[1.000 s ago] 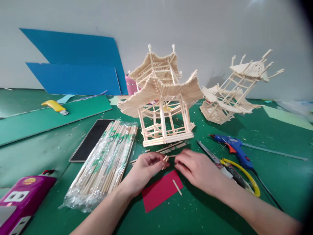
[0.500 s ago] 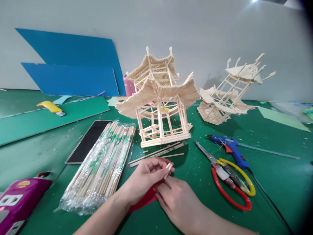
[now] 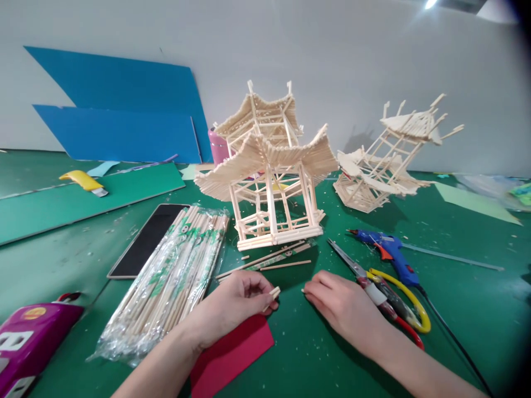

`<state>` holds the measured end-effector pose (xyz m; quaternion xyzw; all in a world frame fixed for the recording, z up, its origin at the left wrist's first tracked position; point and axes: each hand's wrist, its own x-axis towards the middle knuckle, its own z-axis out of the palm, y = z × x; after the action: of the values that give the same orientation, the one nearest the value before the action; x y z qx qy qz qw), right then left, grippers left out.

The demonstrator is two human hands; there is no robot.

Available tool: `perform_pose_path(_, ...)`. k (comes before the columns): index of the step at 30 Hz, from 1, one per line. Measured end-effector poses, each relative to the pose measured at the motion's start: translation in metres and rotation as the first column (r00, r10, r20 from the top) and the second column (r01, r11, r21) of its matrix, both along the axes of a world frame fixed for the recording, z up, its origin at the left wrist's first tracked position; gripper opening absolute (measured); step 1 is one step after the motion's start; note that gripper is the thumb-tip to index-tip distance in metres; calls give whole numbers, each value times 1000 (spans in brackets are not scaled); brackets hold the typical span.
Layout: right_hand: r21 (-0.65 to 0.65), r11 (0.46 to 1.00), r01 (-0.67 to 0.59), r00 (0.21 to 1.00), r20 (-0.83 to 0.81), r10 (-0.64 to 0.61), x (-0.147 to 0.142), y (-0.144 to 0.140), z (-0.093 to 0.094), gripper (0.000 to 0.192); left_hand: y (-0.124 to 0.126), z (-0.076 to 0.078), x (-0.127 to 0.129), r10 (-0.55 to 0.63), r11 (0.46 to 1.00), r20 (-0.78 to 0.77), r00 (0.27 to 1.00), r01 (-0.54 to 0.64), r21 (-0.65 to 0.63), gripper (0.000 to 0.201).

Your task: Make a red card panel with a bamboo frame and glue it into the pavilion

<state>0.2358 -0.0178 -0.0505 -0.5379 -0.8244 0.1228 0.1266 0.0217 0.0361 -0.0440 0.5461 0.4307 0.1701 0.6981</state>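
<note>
Short sticks [image 3: 274,292] pinched in left hand [image 3: 232,304], scissors [image 3: 379,293] touching right hand [image 3: 344,307].

I'm looking at what seems to be a hobby or craft workshop: a green cutting mat [image 3: 315,359] covers the whole bench, speckled with wood crumbs. On it stand a stick-built pagoda model [image 3: 269,177] and a second, tilted one [image 3: 385,160], beside a pack of bamboo sticks [image 3: 174,276], a blue glue gun [image 3: 385,249] and scissors [image 3: 385,298]. Blue card sheets [image 3: 120,116] lean against the wall, though the far right edge is too blurred to read.
</note>
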Motion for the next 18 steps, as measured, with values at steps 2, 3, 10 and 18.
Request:
perform_pose_path(2,-4,1000,30,998,-62,-30,-1,7,5,19,0,-1,2,33,999,35,999,-32,-24,22)
perform_pose_path(3,-15,998,59,990,-126,-60,-2,9,8,17,-1,-1,4,67,997,61,996,-66,-29,20)
perform_pose_path(10,-332,943,33,815,-537,-218,-23,19,15,14,-9,-4,18,287,958,175,942,-282,-54,15)
perform_pose_path(18,-279,959,54,866,-465,-184,-20,20,4,21,-12,-10,20,328,940,208,922,-296,-171,14)
